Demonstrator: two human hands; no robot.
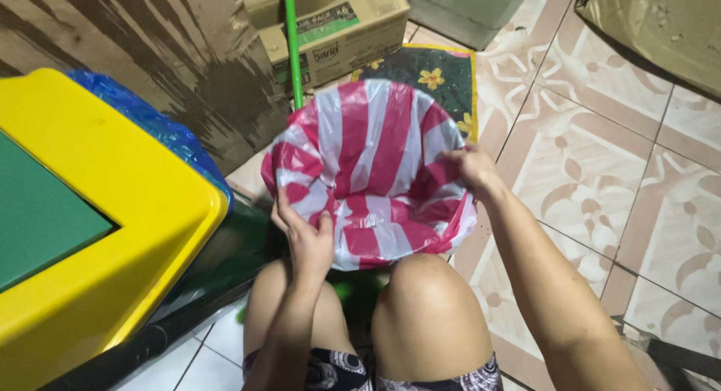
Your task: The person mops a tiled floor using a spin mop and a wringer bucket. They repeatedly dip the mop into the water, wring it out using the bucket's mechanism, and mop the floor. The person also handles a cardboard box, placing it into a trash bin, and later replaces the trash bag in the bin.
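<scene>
Red-white striped plastic bag (375, 166) | spread open | left hand (308, 237), right hand (473, 169) grip rim

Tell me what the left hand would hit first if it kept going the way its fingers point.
The left hand grips the near rim of the red-and-white striped bag, fingers pointing up and away. Going straight on, it would probably meet the bag's inner plastic first, though depth is hard to judge.

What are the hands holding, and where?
Both hold the red-and-white striped plastic bag by its open rim: left hand at the near edge, right hand at the right edge.
</scene>
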